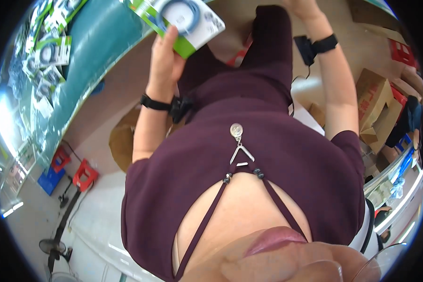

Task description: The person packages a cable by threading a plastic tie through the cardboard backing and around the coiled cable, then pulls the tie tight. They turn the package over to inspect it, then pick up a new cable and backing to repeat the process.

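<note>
- Pack point(181, 19) is at top centre of the frame: white-and-green card, blue coil point(196, 16) on its face, tilted, printed side up to the camera.
- Left hand point(166, 61): grip closed on the pack at its lower-left side. Thumb over the front, by the coil's lower edge; the other fingers look to be behind the card, mostly hidden.
- Right hand point(304, 8): cut by the upper edge of the frame, well apart from the pack. Can't tell if that grip is released or clenched.
- Green worktop point(96, 40) runs down the upper left; pile point(53, 54) of similar packs lies on its far-left part. In the frame the pack overlaps the worktop's edge; height above it, can't tell.
- To hold it well, I'd pinch card only, thumb off the coil, so nothing gets pressed out of shape.
- One-sided hold probably lets the free corner droop or twist; right hand on the opposite edge would steady it.
- I'd mind the worktop edge: a knock could crease the card.
</note>
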Motion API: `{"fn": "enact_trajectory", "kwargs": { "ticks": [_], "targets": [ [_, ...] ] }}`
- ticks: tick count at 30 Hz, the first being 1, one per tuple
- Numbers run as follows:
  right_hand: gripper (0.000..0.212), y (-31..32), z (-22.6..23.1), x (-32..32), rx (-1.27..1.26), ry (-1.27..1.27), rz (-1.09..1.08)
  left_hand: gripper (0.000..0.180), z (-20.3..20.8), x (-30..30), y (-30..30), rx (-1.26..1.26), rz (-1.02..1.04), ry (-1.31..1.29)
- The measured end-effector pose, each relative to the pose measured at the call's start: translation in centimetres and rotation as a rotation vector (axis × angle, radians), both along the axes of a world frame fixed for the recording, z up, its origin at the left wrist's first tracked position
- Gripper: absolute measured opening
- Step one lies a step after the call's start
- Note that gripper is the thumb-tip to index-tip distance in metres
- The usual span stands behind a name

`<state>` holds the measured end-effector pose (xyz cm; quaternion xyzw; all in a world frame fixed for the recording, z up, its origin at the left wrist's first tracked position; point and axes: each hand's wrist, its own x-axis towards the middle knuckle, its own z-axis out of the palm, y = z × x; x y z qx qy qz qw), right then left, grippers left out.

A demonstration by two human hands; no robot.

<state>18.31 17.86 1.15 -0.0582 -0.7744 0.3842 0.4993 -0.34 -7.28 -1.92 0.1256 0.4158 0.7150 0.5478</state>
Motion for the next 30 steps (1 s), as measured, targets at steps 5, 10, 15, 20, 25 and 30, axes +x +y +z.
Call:
{"fn": "enact_trajectory", "kwargs": {
  "ticks": [5, 10, 15, 20, 25, 30],
  "targets": [
    [0.015, -1.6, 0.4, -1.6, 0.556, -0.294, -0.353, 0.044, 2.4, -2.9, -1.2, 0.034, 0.072, 0.088],
    [0.006, -6.3, 1.8, -0.8, -0.442, 0.089, -0.251, 0.047, 3.6, -1.5, 0.2, 0.032, 0.05, 0.242],
    [0.008, -9.0, 0.2, 2.6, -0.846, 0.167, -0.001, 0.042, 4.8, 1.6, 4.1, 0.174, -0.135, -0.087],
    [0.008, -11.2, 2.6, 3.7, -0.862, -0.073, -0.179, 0.036, 4.5, 2.3, 6.3, 0.334, -0.257, -0.674],
    [0.011, -10.9, 5.2, 3.4, -0.458, -0.151, -0.25, 0.019, 5.3, 2.7, 7.4, 0.576, -0.384, -1.3],
    [0.01, -10.6, 6.4, 2.2, -0.336, -0.186, -0.232, 0.008, 7.5, 3.3, 7.4, 0.592, -0.271, -1.501]
  ]
}}
